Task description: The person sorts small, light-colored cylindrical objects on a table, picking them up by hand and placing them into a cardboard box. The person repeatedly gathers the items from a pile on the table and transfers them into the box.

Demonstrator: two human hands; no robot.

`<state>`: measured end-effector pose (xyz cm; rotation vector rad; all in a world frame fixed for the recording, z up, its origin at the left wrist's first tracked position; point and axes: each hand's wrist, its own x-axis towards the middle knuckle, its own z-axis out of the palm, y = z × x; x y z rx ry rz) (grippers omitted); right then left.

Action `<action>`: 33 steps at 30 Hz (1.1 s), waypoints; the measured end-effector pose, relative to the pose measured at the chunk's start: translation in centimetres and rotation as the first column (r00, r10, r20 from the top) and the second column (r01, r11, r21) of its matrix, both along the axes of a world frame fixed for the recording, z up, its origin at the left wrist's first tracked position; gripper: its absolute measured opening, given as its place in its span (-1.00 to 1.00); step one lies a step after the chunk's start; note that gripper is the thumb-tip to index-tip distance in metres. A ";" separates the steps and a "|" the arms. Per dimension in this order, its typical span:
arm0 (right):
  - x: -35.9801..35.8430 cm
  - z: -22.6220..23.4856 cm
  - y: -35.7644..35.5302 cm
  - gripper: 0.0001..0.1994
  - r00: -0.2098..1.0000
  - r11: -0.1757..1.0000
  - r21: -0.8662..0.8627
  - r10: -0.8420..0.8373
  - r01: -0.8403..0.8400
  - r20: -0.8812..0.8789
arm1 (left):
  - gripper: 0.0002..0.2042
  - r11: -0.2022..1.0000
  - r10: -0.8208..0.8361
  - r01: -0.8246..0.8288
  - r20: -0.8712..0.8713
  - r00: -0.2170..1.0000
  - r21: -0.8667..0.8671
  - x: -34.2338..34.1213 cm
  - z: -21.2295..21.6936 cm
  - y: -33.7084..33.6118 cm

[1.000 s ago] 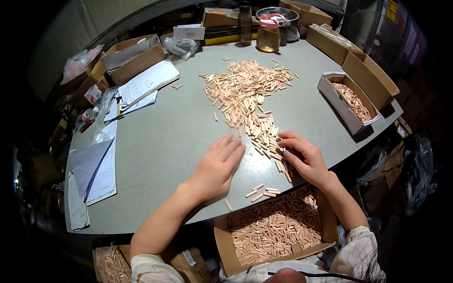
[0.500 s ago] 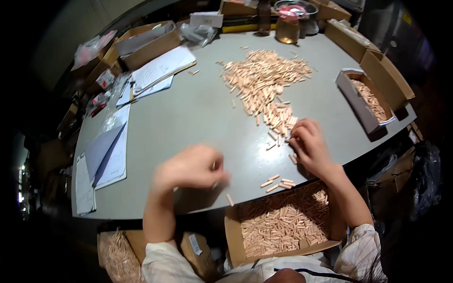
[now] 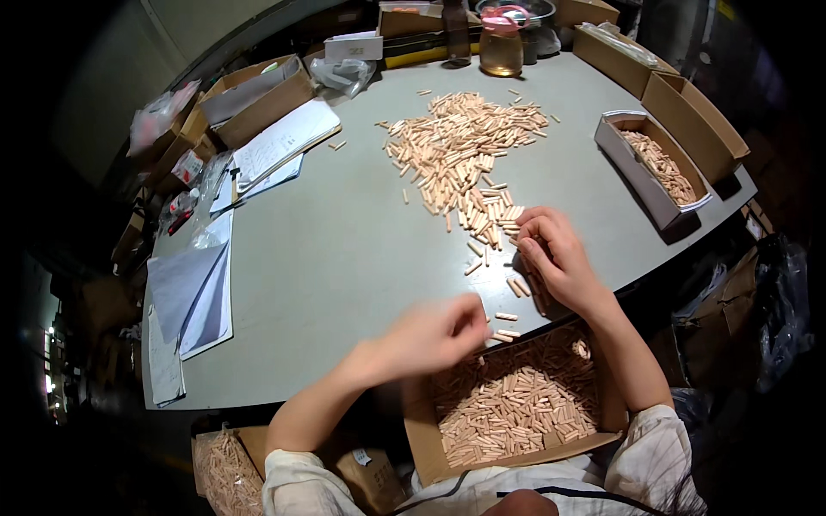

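A heap of small wooden dowels (image 3: pixel 465 138) spreads over the grey table, with a narrow tail running toward me. At the near end of that tail, my right hand (image 3: pixel 557 262) has its fingers curled in toward the thumb; whatever lies between the fingertips is hidden. My left hand (image 3: pixel 443 334) is smeared by motion over the front edge, fingers bent, beside a few loose dowels (image 3: pixel 506 317). Two more dowels (image 3: pixel 518 287) lie between the hands. Below the edge, a cardboard box (image 3: pixel 422 439) full of dowels rests against me, partly under my left hand.
A narrow box (image 3: pixel 632 176) of dowels stands at the right, beside an open carton (image 3: pixel 701 129). Papers (image 3: pixel 194 301) and a notebook (image 3: pixel 284 142) lie at the left. A jug (image 3: pixel 501 52) of amber liquid stands at the back. A bag of dowels (image 3: pixel 225 464) sits lower left.
My left hand has swept right along the table's front edge, toward the loose dowels. My right hand stays by the tail of the heap. The whole view has shifted slightly.
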<state>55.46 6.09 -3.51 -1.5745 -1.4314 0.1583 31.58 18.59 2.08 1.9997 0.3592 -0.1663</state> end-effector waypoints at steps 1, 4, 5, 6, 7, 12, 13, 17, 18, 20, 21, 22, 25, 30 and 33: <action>0.3 -0.2 0.1 -0.90 1.000 0.999 0.032 0.018 -0.018 0.007 | -0.78 0.994 0.084 -0.080 0.058 0.995 -0.075 0.8 -0.9 0.2; -0.6 0.3 -0.3 -0.87 0.909 0.998 -0.045 0.021 -0.043 -0.416 | -0.84 0.909 0.260 -0.209 0.099 0.960 -0.360 3.3 -1.1 1.5; -0.4 0.3 -0.5 -0.85 0.898 0.998 -0.025 0.038 -0.054 -0.438 | -0.84 0.901 0.304 -0.230 0.157 0.939 -0.368 3.8 -1.6 1.6; -0.4 0.4 -0.7 -0.85 0.901 0.998 -0.024 0.037 -0.052 -0.432 | -0.84 0.891 0.349 -0.252 0.214 0.912 -0.378 4.4 -2.0 1.6; -0.5 0.5 -0.8 -0.85 0.904 0.998 -0.022 0.037 -0.051 -0.425 | -0.84 0.880 0.392 -0.273 0.270 0.879 -0.389 4.8 -2.3 1.8; -1.0 0.9 -1.0 -0.88 0.972 0.996 -0.003 0.088 -0.091 -0.218 | -0.78 0.918 0.353 -0.278 0.264 0.898 -0.282 4.4 -2.1 1.0; -0.8 0.9 -1.2 -0.82 0.980 0.990 0.016 0.140 -0.139 -0.139 | -0.76 0.930 0.329 -0.271 0.230 0.916 -0.249 4.3 -1.5 0.8; -2.4 1.0 -1.4 -0.67 0.968 0.971 0.070 0.233 -0.227 -0.089 | -0.75 0.975 0.218 -0.183 0.391 0.894 -0.126 3.7 -2.2 0.0; -2.6 0.9 -1.5 -0.67 0.958 0.970 0.067 0.240 -0.233 -0.156 | -0.74 0.972 0.226 -0.182 0.403 0.887 -0.146 3.4 -2.3 0.0; -3.0 0.9 -1.7 -0.66 0.926 0.969 0.058 0.246 -0.240 -0.285 | -0.74 0.966 0.241 -0.174 0.428 0.871 -0.189 3.1 -2.2 0.0; -3.0 0.9 -1.8 -0.71 0.915 0.970 0.055 0.241 -0.236 -0.323 | -0.74 0.966 0.241 -0.173 0.433 0.868 -0.192 3.0 -2.2 -0.1; -2.9 0.9 -2.0 -0.73 0.896 0.973 0.030 0.224 -0.230 -0.383 | -0.74 0.966 0.242 -0.172 0.438 0.866 -0.194 3.0 -2.3 -0.2; -3.0 1.1 -2.2 -0.79 0.828 0.975 -0.019 0.178 -0.222 -0.532 | -0.75 0.962 0.260 -0.188 0.443 0.858 -0.201 2.8 -2.2 -0.5; -3.0 1.4 -2.2 -0.86 0.929 0.982 0.026 0.185 -0.187 -0.321 | -0.76 0.955 0.284 -0.212 0.438 0.853 -0.207 2.6 -2.1 -0.8; -3.1 1.7 -2.0 -0.90 0.970 0.982 0.051 0.186 -0.180 -0.155 | -0.74 0.956 0.284 -0.213 0.462 0.840 -0.200 2.5 -2.2 -0.9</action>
